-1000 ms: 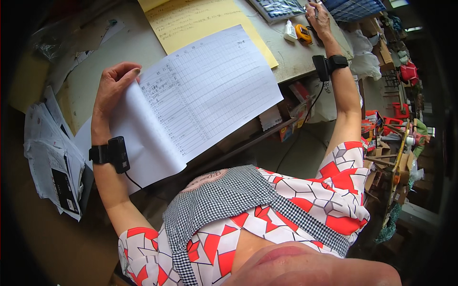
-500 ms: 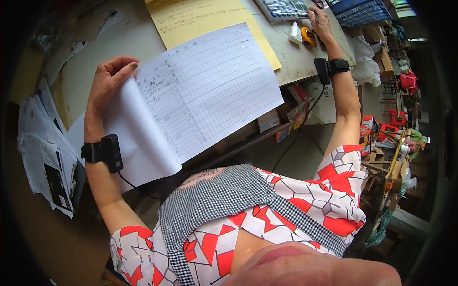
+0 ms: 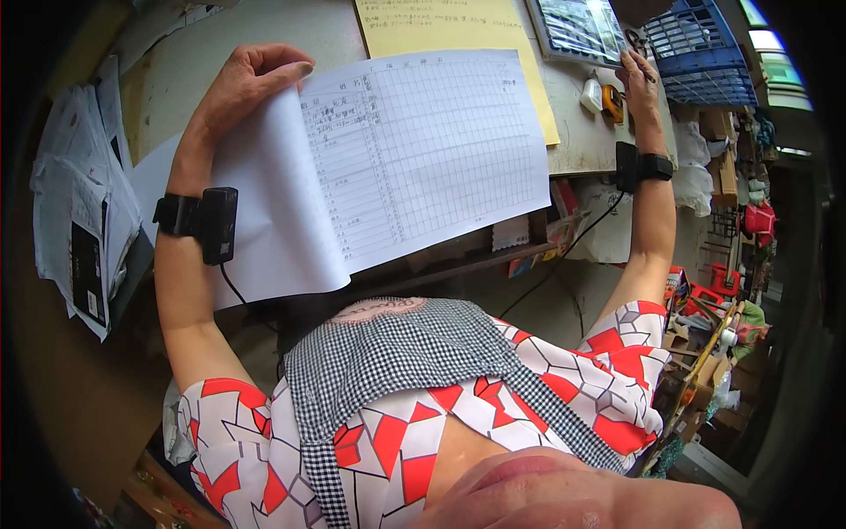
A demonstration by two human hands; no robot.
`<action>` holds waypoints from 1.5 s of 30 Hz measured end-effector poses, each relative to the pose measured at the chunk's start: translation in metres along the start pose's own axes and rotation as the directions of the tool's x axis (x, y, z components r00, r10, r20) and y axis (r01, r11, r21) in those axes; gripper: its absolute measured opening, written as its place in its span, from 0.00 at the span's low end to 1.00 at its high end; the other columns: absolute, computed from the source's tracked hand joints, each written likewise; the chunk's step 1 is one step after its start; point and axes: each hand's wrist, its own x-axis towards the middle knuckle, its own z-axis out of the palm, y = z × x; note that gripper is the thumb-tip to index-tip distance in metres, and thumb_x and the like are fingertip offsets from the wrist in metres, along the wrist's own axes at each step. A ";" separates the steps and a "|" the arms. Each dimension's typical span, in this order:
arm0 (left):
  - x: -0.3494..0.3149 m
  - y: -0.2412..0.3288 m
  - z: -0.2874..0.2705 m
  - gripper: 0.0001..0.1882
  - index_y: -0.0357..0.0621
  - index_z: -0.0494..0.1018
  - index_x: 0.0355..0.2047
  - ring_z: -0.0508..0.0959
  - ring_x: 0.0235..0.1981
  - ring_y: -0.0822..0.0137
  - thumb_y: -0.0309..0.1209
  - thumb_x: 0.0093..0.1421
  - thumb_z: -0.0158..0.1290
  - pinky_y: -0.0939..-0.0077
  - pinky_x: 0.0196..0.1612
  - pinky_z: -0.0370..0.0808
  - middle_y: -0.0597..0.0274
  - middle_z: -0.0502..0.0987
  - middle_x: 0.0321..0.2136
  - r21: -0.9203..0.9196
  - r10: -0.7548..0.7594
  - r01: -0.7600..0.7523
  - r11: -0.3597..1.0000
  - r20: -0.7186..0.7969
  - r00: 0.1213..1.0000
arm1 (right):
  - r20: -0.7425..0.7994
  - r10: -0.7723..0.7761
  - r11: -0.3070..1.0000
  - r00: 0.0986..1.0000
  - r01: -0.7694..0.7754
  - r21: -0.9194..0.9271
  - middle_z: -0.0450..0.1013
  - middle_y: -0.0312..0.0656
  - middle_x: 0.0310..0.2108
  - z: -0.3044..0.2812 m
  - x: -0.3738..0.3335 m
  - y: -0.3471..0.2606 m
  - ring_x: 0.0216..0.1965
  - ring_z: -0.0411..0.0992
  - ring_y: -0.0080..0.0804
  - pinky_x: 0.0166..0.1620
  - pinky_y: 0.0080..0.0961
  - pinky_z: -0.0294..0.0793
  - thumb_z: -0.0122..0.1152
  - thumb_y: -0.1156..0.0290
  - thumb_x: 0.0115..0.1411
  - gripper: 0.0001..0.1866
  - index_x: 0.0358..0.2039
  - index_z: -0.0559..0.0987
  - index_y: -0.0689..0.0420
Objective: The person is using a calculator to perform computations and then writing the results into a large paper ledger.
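My left hand (image 3: pixel 256 88) pinches the top edge of a white sheet, lifted and curled back from a printed grid form (image 3: pixel 449 150) with handwritten entries in its left columns. Fingers of my right hand (image 3: pixel 641 88) are bent round a slim dark pen (image 3: pixel 650 78), only a short part of which shows. Its fingertips are at the near right corner of a flat case with a clear lid (image 3: pixel 577 31); whether they press on it I cannot tell. Beside that hand stand a small white bottle (image 3: pixel 591 94) and a yellow-and-black tape measure (image 3: pixel 612 104).
Under the form lies a yellow handwritten sheet (image 3: pixel 441 25). A blue plastic basket (image 3: pixel 705 53) stands at the far right. Loose papers (image 3: pixel 79 194) are piled at the left. The table (image 3: pixel 582 150) ends just below the form, and cables run from both wrist bands.
The view has shifted, so the table things appear farther right. My right hand has come to the flat case's near corner. The left still pinches the curled sheet.
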 end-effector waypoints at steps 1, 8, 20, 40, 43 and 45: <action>0.000 -0.001 0.000 0.14 0.48 0.80 0.36 0.77 0.24 0.75 0.42 0.55 0.56 0.79 0.36 0.73 0.66 0.78 0.23 -0.003 0.001 -0.001 1.000 -0.002 1.000 | -0.024 0.001 0.996 1.000 0.001 0.093 0.76 0.37 0.33 0.004 -0.005 -0.009 0.29 0.72 0.19 0.33 0.15 0.71 0.60 0.65 0.59 0.15 0.43 0.77 0.61; 0.005 -0.007 0.004 0.13 0.49 0.80 0.35 0.78 0.24 0.73 0.41 0.54 0.56 0.74 0.35 0.76 0.63 0.79 0.23 -0.024 -0.008 0.008 1.000 0.009 1.000 | -0.033 -0.039 0.935 0.999 0.049 0.352 0.76 0.39 0.36 -0.013 -0.010 -0.004 0.34 0.74 0.22 0.34 0.15 0.74 0.58 0.73 0.60 0.11 0.43 0.77 0.60; 0.010 -0.036 0.009 0.15 0.49 0.80 0.37 0.80 0.27 0.71 0.44 0.54 0.57 0.70 0.38 0.77 0.62 0.80 0.26 0.003 -0.055 0.055 0.998 0.030 0.998 | 0.421 0.052 0.925 0.906 -0.202 0.321 0.76 0.43 0.38 0.096 -0.062 -0.048 0.38 0.74 0.27 0.41 0.21 0.73 0.53 0.71 0.62 0.13 0.45 0.75 0.63; 0.023 0.003 0.038 0.16 0.49 0.80 0.37 0.80 0.31 0.68 0.44 0.54 0.56 0.70 0.43 0.76 0.61 0.80 0.29 0.038 -0.013 0.013 0.999 0.020 1.000 | 0.458 -0.328 0.872 0.826 0.079 0.482 0.67 0.47 0.48 0.120 -0.033 -0.032 0.51 0.67 0.38 0.53 0.39 0.69 0.62 0.58 0.58 0.27 0.51 0.66 0.60; 0.022 0.005 0.041 0.15 0.50 0.80 0.37 0.80 0.30 0.70 0.43 0.55 0.56 0.71 0.42 0.76 0.63 0.80 0.28 0.047 -0.004 0.004 0.999 -0.003 1.000 | 0.433 -0.474 0.834 0.767 0.234 0.499 0.66 0.46 0.49 0.120 -0.052 -0.051 0.54 0.65 0.38 0.55 0.39 0.66 0.66 0.54 0.53 0.33 0.52 0.65 0.59; 0.019 0.000 0.043 0.13 0.50 0.80 0.37 0.79 0.26 0.73 0.41 0.56 0.56 0.75 0.40 0.75 0.65 0.80 0.24 0.060 0.012 -0.010 0.998 -0.034 0.999 | 0.485 -0.349 0.905 0.802 0.423 -0.048 0.67 0.46 0.49 0.131 -0.074 -0.082 0.53 0.65 0.38 0.55 0.38 0.66 0.68 0.53 0.50 0.35 0.53 0.64 0.58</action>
